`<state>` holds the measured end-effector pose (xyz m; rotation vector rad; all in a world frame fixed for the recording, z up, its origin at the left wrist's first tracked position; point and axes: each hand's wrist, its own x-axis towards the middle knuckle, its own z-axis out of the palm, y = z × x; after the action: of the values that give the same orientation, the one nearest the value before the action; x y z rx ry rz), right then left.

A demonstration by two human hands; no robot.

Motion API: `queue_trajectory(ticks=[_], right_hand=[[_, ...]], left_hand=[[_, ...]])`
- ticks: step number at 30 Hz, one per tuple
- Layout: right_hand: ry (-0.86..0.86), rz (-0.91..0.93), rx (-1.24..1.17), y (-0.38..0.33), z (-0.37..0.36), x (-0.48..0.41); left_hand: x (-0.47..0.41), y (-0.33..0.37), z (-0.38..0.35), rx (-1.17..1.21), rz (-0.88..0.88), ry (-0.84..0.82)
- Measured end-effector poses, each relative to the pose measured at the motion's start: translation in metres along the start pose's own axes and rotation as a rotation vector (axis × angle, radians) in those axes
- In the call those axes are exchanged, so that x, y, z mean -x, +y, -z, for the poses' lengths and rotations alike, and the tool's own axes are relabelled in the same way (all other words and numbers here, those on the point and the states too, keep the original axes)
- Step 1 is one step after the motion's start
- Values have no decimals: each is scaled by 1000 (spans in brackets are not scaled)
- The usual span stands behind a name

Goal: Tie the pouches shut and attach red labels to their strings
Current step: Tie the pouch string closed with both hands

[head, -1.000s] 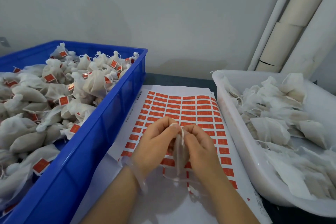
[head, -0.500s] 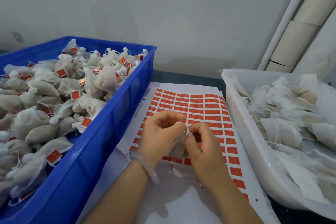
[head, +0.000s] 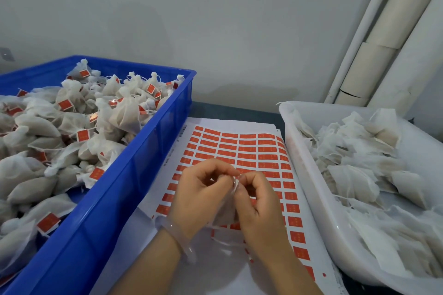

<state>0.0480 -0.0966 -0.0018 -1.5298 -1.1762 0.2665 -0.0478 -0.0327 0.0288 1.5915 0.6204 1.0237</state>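
Left hand point(head: 201, 195) and right hand point(head: 257, 201), fingers curled, pinching the neck of one pouch point(head: 225, 211) over the label sheet point(head: 251, 148), likely cinching its string point(head: 223, 242). Held between white tub point(head: 302, 175) of untied stock and blue crate point(head: 143, 151) of labelled ones, for short reaches.

Illumination: soft, diffuse, fairly dim; cool grey cast. Faint broad shadows on wall point(head: 215, 19) at 11 o'clock. Soft shadow on label sheet point(head: 251, 127) at 6 o'clock. Glare limited to weak sheen on blue crate point(head: 115, 211) at 8 o'clock. Wide-angle distortion: pipes point(head: 383, 31) at 2 o'clock lean inward. Left hand point(head: 199, 196), right hand point(head: 256, 199), pouch point(head: 226, 211) at centre slightly soft; string point(head: 225, 242) detail smeared.
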Motion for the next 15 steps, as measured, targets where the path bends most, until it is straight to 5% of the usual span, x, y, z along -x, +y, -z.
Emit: queue_trajectory(ticks=[15], right_hand=[[6, -64, -199, -8, 3, -1]], left_hand=[[-2, 0, 3, 75, 19, 1]])
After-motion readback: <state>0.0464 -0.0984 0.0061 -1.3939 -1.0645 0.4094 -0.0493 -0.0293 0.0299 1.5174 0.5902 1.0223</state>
